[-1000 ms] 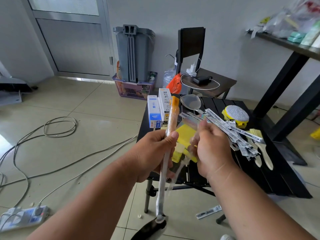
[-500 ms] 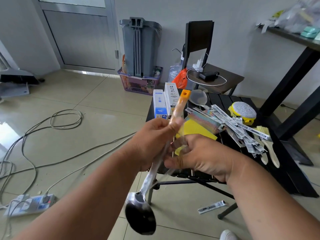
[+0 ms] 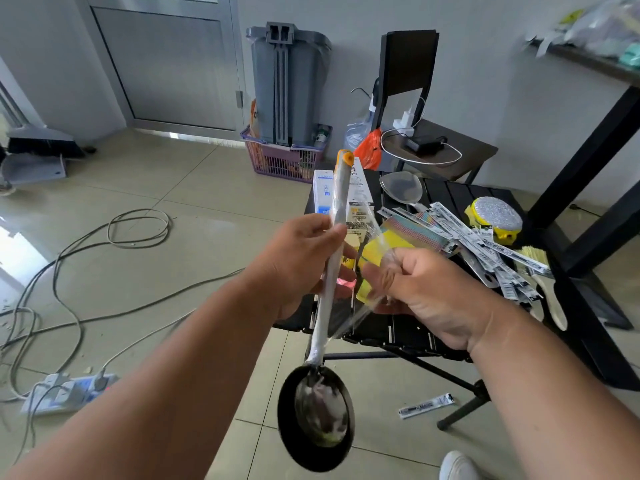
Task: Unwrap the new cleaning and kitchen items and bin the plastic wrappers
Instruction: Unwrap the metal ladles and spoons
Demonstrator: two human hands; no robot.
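Note:
My left hand (image 3: 304,261) grips the handle of a long steel ladle (image 3: 317,415), its bowl hanging down and its orange tip pointing up. Clear plastic wrap (image 3: 356,220) with a printed label clings to the handle and stretches off to the right. My right hand (image 3: 426,292) pinches that loose wrap just right of the handle. Behind the hands a yellow sponge pack (image 3: 398,240) lies on the black folding table (image 3: 391,334).
On the table lie boxed items (image 3: 323,197), a wrapped skimmer (image 3: 401,188), barcode-labelled packs (image 3: 485,247), a yellow scrubber (image 3: 493,220) and a brush (image 3: 543,285). A grey bin (image 3: 287,84) stands at the wall. Cables (image 3: 104,271) and a power strip (image 3: 65,393) cross the floor. A wrapper strip (image 3: 426,405) lies below.
The ladle has swung up so its bowl hangs in full view. My right hand dropped lower and pulled the wrap away from the handle toward the right.

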